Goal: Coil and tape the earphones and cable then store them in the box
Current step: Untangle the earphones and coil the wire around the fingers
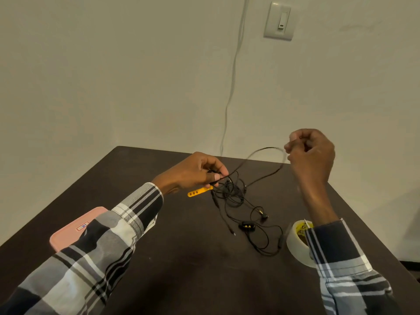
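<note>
A tangle of thin black earphone wire [229,193] lies on the dark table [181,258]; an earbud [264,216] and an inline remote [247,227] lie among its loops. My left hand [195,172] pinches one end of the wire above the tangle. My right hand [310,151] is raised at the right and pinches the same strand, which arcs between both hands. A yellow strap [198,192] sticks out beside the tangle. A roll of clear tape [296,243] stands on the table under my right forearm. The pink box [68,233] lies at the left, partly hidden by my left sleeve.
A pale wall rises behind the table, with a switch plate [279,21] at the upper right and a thin white cord [234,71] running down it. The table's far edge lies just beyond my hands.
</note>
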The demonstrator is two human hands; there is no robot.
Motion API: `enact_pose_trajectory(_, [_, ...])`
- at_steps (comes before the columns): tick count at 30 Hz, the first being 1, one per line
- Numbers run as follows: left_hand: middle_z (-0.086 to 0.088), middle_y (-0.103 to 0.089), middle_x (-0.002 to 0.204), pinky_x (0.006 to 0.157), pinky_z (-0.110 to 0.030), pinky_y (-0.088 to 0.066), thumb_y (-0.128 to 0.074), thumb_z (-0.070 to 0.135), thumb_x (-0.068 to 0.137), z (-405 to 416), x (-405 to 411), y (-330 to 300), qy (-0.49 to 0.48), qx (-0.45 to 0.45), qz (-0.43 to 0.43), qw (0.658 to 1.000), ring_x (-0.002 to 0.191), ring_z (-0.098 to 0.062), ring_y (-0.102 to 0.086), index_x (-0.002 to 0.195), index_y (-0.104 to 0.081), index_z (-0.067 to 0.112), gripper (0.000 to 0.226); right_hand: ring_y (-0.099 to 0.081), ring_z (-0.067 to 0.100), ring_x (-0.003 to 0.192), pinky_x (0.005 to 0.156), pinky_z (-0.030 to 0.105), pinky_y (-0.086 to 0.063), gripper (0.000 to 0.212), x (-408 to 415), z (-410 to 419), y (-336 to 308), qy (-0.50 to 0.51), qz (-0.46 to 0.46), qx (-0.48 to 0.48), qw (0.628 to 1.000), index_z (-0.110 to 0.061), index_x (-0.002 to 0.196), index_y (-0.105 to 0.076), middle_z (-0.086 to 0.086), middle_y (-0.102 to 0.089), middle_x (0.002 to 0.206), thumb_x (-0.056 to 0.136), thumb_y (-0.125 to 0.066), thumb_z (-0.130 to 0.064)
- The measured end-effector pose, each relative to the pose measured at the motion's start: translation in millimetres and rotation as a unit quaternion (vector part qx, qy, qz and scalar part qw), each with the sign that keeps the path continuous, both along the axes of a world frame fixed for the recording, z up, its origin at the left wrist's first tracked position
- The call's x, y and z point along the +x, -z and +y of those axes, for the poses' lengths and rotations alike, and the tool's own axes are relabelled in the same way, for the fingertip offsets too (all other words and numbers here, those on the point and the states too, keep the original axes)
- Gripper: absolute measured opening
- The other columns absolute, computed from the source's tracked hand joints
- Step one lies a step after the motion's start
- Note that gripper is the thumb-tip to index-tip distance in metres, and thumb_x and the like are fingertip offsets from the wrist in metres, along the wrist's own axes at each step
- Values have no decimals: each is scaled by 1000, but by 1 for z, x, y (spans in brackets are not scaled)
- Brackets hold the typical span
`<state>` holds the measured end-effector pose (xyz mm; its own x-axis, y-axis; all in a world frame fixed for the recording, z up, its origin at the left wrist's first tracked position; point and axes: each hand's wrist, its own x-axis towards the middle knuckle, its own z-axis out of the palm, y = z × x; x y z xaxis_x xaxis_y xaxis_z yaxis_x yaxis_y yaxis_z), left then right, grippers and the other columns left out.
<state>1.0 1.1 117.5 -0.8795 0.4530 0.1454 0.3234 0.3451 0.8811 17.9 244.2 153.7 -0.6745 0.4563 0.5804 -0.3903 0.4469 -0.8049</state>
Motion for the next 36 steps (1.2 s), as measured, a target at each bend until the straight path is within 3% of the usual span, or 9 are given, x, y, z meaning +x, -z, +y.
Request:
enact_pose_trajectory(5, [-6, -68, 90, 61, -17, -52, -61, 0, 94, 6, -3, 2, -24, 12, 6, 1000, 73, -7, -68, 101, -67, 9, 13, -63, -9, 88, 73, 17, -49, 5, 14, -16, 14, -90, -32, 157, 983, -27, 97, -70, -20, -69, 95, 92, -69, -26])
enact_pose_trajectory(8, [-6, -66, 85, 61, -20, -56, -65, 0, 91, 13, -2, -1, -43, 51, 6, 998, 72, -11, -69, 101, -64, 8, 14, -63, 2, 99, 81, 27, -54, 19, 15, -35, 29, -164, -51, 296, 940, -31, 107, -71, -18, -68, 108, 88, -74, -31])
enact_pose_trajectory(10, [-13, -65, 87, 63, -24, -59, -67, -2, 90, 15, -1, -4, -52, 87, -1, 995, 75, -19, -69, 102, -62, 8, 16, -65, 9, 95, 78, 35, -54, 18, 15, -47, 37, -171, -66, 370, 911, -34, 104, -71, -14, -71, 102, 86, -74, -32])
enact_pose_trajectory(16, [-14, -70, 84, 65, -25, -60, -68, -2, 89, 10, 3, -7, -58, 136, -36, 988, 75, -18, -73, 103, -60, 4, 18, -67, 16, 82, 69, 35, -52, 9, 12, -57, 42, -145, -38, 391, 908, -22, 98, -75, -6, -73, 85, 90, -70, -24])
enact_pose_trajectory(21, [-25, -71, 99, 59, -19, -54, -64, -6, 90, 10, 2, -7, -88, 108, -26, 990, 81, -18, -71, 105, -63, -1, 16, -54, 21, 95, 57, 29, -37, 15, 12, -61, 48, -55, -14, 473, 879, -19, 103, -75, -2, -64, 91, 93, -63, -18])
enact_pose_trajectory(24, [-25, -71, 100, 55, -16, -49, -62, -7, 90, 13, 4, -6, -87, 71, 6, 994, 75, -16, -63, 99, -67, 0, 13, -50, 17, 98, 54, 23, -28, 14, 12, -59, 48, -33, -30, 447, 893, -23, 101, -72, -7, -63, 93, 94, -60, -22])
enact_pose_trajectory(27, [-21, -73, 98, 63, -17, -52, -62, -5, 90, 15, 6, -6, -85, 51, 38, 994, 79, -15, -66, 94, -71, 5, 14, -48, 9, 96, 56, 18, -30, 11, 11, -56, 50, -58, -52, 367, 927, -28, 99, -69, -13, -62, 93, 95, -59, -27])
enact_pose_trajectory(31, [-13, -75, 94, 87, -43, -56, -62, -4, 87, 16, 5, -6, -96, 17, 65, 993, 95, -32, -69, 92, -75, 10, 20, -54, 5, 92, 69, 30, -40, 8, 8, -52, 52, -87, -56, 265, 959, -33, 92, -66, -16, -64, 92, 94, -59, -31])
enact_pose_trajectory(36, [-6, -74, 100, 74, -24, -57, -64, 5, 91, 14, 6, -6, -87, 50, 12, 995, 90, -10, -68, 105, -73, 11, 17, -68, 9, 81, 74, 43, -57, 13, 9, -51, 52, -170, -61, 144, 973, -30, 86, -68, -12, -72, 82, 92, -58, -33])
